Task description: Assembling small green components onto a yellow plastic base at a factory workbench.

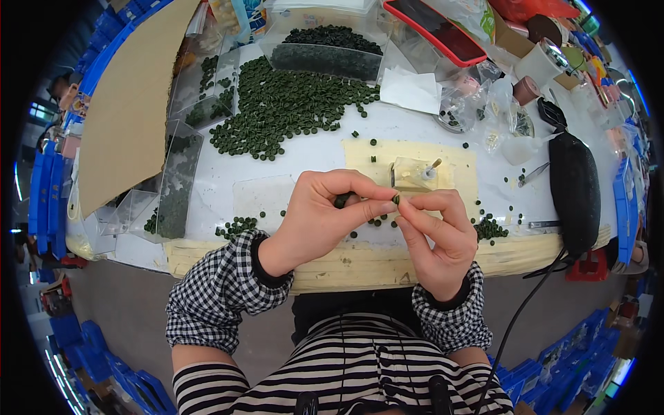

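Note:
Over the front of the table, my left hand (325,211) pinches a small dark green round piece (396,198) between thumb and forefinger. More dark green pieces (344,200) show in the curl of its other fingers. My right hand (443,238) meets it from the other side, its fingertips closed at the same piece. Just beyond the fingertips stands a small cream fixture (418,173) with a whitish post and a thin upright pin. Loose green pieces (243,227) lie in front on the left, and another little group (490,229) sits right of my right hand.
A broad spread of green pieces (277,104) covers the table's far middle, below a clear bin (325,59) of them. Cardboard (135,104) leans over clear trays at left. A red-cased phone (443,34), white paper (410,90) and a corded black device (574,187) lie rightward.

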`<action>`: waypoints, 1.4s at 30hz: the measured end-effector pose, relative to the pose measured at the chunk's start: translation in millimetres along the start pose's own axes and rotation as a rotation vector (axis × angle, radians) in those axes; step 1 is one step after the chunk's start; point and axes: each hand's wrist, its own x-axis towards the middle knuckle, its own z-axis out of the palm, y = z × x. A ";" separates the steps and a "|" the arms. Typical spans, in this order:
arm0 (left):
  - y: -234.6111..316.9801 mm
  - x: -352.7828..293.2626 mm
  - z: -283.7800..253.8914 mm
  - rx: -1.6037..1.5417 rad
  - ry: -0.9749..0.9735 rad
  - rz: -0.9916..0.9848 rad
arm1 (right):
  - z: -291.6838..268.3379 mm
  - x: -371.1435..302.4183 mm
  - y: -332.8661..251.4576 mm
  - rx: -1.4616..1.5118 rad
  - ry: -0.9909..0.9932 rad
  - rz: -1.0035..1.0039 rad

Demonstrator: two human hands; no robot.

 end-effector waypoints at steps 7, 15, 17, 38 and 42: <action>-1.2 0.3 0.6 0.015 0.007 -0.012 | -0.9 -1.3 0.2 0.031 -0.008 0.037; -4.3 -1.4 -0.9 0.174 0.003 0.241 | -0.8 -4.3 1.3 0.137 -0.022 0.107; -6.4 -0.8 -1.0 0.177 0.004 0.257 | -1.2 -4.1 1.0 0.131 -0.028 0.108; -3.1 -1.8 2.7 0.136 0.027 0.151 | -0.4 -4.5 0.2 0.119 -0.017 0.110; -4.6 -2.3 2.6 0.135 0.029 0.145 | -0.7 -4.0 -0.5 0.107 -0.025 0.104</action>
